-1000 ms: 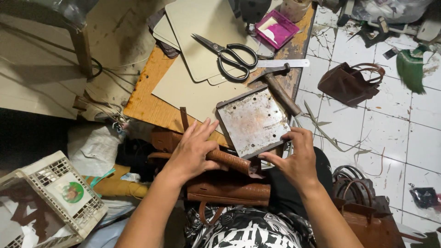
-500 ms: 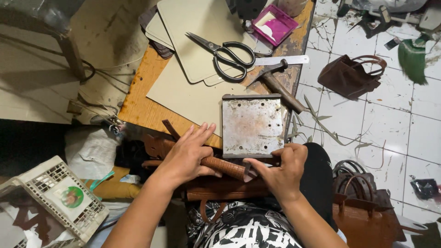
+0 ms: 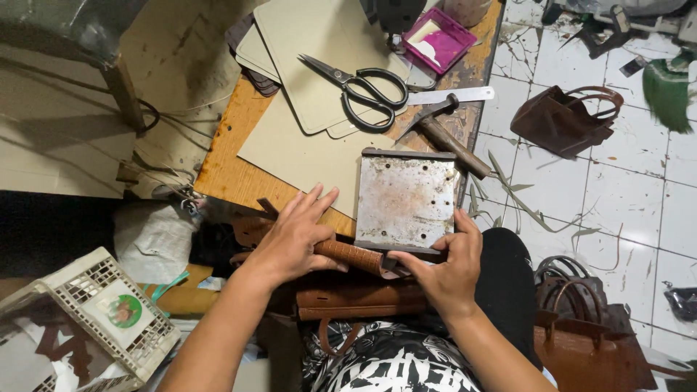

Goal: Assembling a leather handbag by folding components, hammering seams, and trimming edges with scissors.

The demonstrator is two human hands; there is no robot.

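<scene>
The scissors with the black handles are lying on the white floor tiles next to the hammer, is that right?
Not quite. In the head view the scissors lie on the pale card sheets on the wooden table, not on the floor tiles. The hammer does lie next to them, also on the table.

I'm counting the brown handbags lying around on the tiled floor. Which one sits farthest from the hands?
The small dark brown handbag at upper right, beyond the hammer. The other, a larger tan bag, lies by the person's right arm.

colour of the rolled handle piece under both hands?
Brown, with a woven texture: the rolled leather handle, head view.
</scene>
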